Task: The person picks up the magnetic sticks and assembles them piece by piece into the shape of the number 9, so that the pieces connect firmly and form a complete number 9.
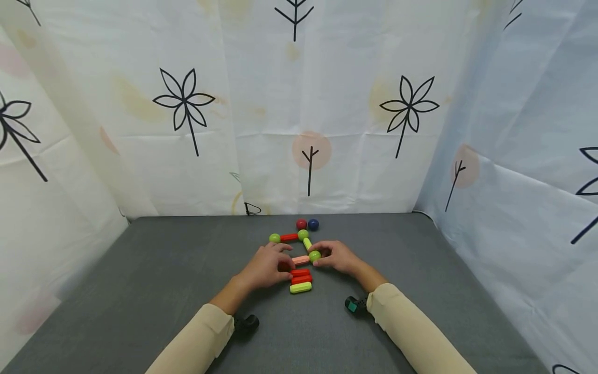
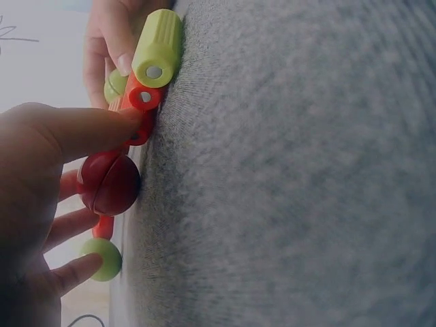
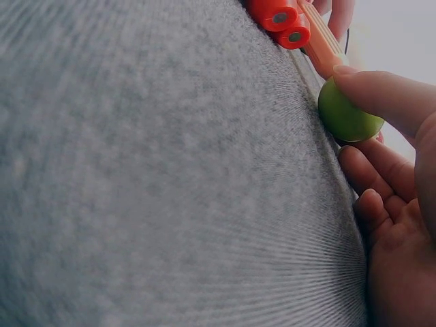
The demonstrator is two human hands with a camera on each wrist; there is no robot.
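Note:
My left hand (image 1: 268, 265) holds a dark red ball (image 2: 109, 182) between thumb and fingers; the hand hides that ball in the head view. With thumb and fingers my right hand (image 1: 338, 257) pinches a green ball (image 1: 315, 256). A salmon magnetic rod (image 1: 301, 259) meets this green ball and runs toward the left hand. From the same ball a yellow-green rod (image 1: 307, 243) leads to a second green ball (image 1: 303, 235). There a red rod (image 1: 289, 237) extends left to a third green ball (image 1: 274, 238).
Two loose red rods (image 1: 301, 279) and a yellow-green rod (image 1: 300, 288) lie side by side in front of the hands. A red ball (image 1: 301, 224) and a blue ball (image 1: 313, 224) sit at the back of the grey table (image 1: 163, 270). Patterned white cloth (image 1: 345, 171) surrounds it.

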